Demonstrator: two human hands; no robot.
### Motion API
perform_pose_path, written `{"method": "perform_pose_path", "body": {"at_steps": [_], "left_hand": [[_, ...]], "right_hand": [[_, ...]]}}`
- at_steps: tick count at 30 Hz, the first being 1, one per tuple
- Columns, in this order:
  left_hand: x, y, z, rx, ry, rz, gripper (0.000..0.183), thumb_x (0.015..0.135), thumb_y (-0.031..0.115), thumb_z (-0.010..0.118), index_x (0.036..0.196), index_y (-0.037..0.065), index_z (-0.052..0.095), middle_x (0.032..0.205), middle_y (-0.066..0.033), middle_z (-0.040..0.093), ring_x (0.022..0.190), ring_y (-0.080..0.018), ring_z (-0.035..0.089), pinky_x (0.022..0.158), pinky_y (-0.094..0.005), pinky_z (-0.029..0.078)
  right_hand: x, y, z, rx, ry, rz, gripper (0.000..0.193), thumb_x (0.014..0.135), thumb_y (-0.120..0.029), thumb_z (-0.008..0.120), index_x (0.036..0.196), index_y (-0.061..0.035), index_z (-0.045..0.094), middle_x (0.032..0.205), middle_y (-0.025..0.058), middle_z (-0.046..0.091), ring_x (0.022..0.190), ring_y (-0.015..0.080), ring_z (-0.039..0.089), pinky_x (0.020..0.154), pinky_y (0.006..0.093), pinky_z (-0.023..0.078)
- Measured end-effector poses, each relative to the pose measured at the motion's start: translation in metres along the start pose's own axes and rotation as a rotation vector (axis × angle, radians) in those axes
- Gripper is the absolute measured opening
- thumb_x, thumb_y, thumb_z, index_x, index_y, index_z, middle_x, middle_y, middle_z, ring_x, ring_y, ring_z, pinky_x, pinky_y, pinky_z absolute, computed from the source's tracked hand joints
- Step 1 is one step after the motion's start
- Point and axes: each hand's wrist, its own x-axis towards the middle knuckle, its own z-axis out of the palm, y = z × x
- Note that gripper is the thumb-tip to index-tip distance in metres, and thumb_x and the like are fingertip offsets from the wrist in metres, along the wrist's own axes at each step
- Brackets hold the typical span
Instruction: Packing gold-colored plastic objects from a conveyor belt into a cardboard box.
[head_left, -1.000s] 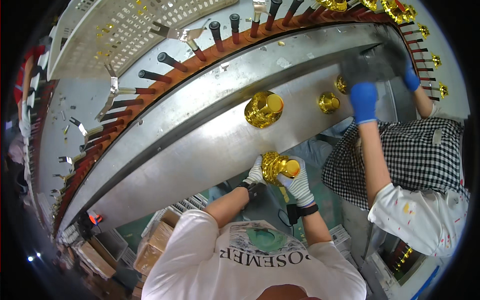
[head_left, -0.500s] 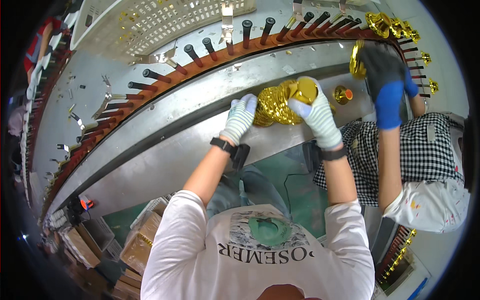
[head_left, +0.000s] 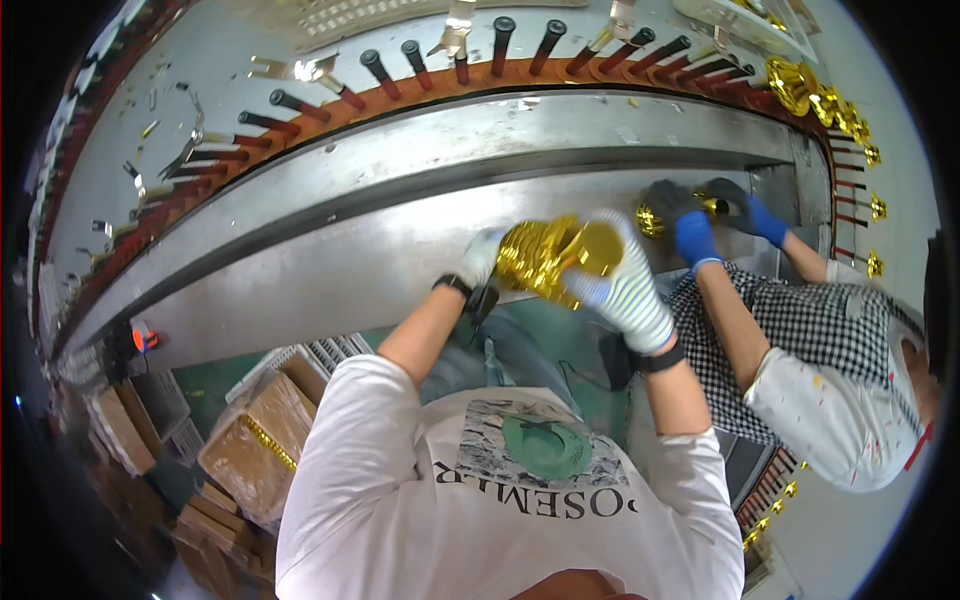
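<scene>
Both of my hands, in striped knit gloves, hold a nested stack of shiny gold flared cups (head_left: 540, 258) lengthwise. My left hand (head_left: 482, 260) closes round the stack's left end. At the right end my right hand (head_left: 630, 290) grips it, slightly blurred, beside a smooth round gold face. The stack tilts over the near part of the metal bench (head_left: 380, 260). To the right, a co-worker's dark-and-blue gloved hands (head_left: 690, 215) handle a gold cup (head_left: 650, 221) and another small gold piece, partly hidden by the gloves.
Beyond the bench's raised metal ledge (head_left: 400, 150) runs a curved line of upright dark-tipped red holders (head_left: 503, 45). Several carry metal brackets or gold cups (head_left: 792, 84). The co-worker in a checked apron (head_left: 800, 330) stands close at my right. Cardboard boxes (head_left: 262, 440) are at lower left.
The stack has come nearer to my body, held in both hands. The co-worker's gloves have come down from the holder line to the bench. The whole view has shifted.
</scene>
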Motion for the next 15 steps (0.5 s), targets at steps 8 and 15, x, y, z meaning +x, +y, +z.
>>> {"method": "perform_pose_path", "body": {"at_steps": [8, 15], "left_hand": [[-0.128, 0.014, 0.019, -1.616, 0.165, -0.716, 0.059, 0.099, 0.053, 0.048, 0.132, 0.004, 0.055, 0.133, -0.0136, 0.06, 0.121, -0.0309, 0.055, 0.11, -0.0439, 0.041], [-0.159, -0.018, 0.028, -1.838, 0.135, -0.341, 0.051, 0.097, 0.036, 0.061, 0.135, 0.004, 0.052, 0.135, -0.0144, 0.058, 0.123, -0.0282, 0.056, 0.109, -0.0419, 0.042]], "right_hand": [[-0.032, 0.01, 0.069, -0.23, -0.319, -0.232, 0.071, 0.056, -0.018, 0.084, 0.119, -0.0082, 0.053, 0.116, 0.0171, 0.053, 0.107, 0.035, 0.056, 0.092, 0.0434, 0.049], [-0.032, 0.064, 0.03, 0.281, -0.185, 0.157, 0.069, 0.081, -0.03, 0.076, 0.136, -0.0028, 0.044, 0.127, 0.0117, 0.058, 0.116, 0.0259, 0.058, 0.1, 0.04, 0.048]]}}
